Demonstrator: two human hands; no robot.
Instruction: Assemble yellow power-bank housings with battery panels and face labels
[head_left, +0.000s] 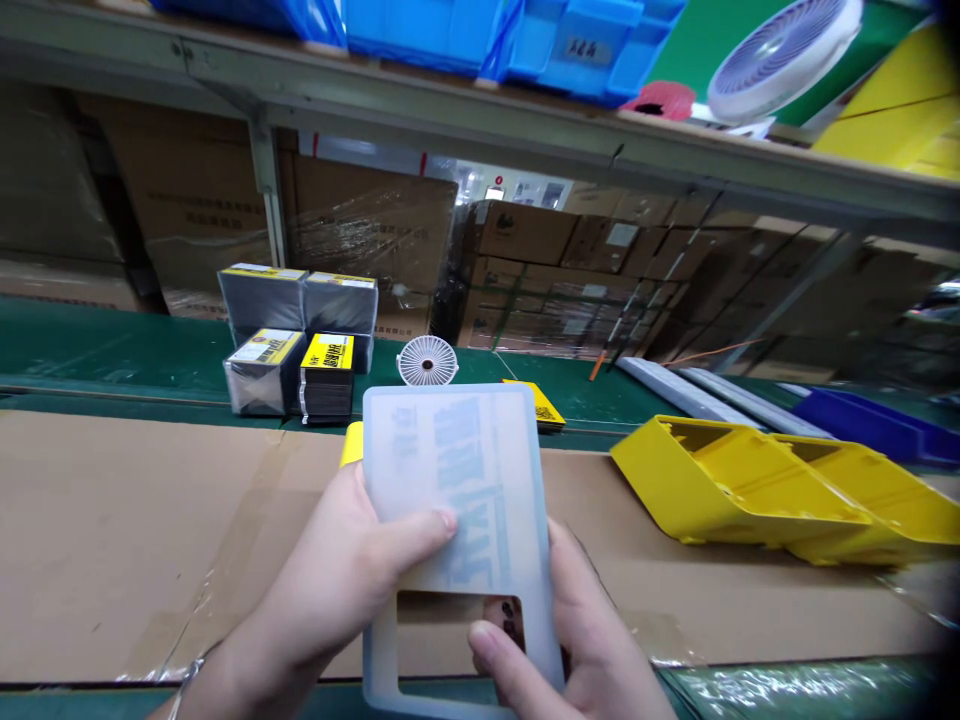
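You've got the frosted panel (457, 490) up in front of you, above the cardboard sheet (112, 540), w/ both hands clamped on it: L hand (352, 560) on the L edge, thumb flat on the face; R hand (592, 630) low on the R edge, thumb at the cutout. Main risk: slick-looking plastic could slide or twist if one grip loosens, esp. as the L thumb only presses flat. R thumb could snag the cutout rim or shift the small brown piece (504, 615) showing thru it; can't tell what holds that. Panel also blocks your view of the yellow thing (351, 445) behind it, so a blind bump's poss. Fwd, the card packs (328, 380) and round white fan (427, 360) could get knocked if you reach far. To your R, yellow bins (720, 490) limit elbow room; shelf (450, 110) overhead caps any high lift.
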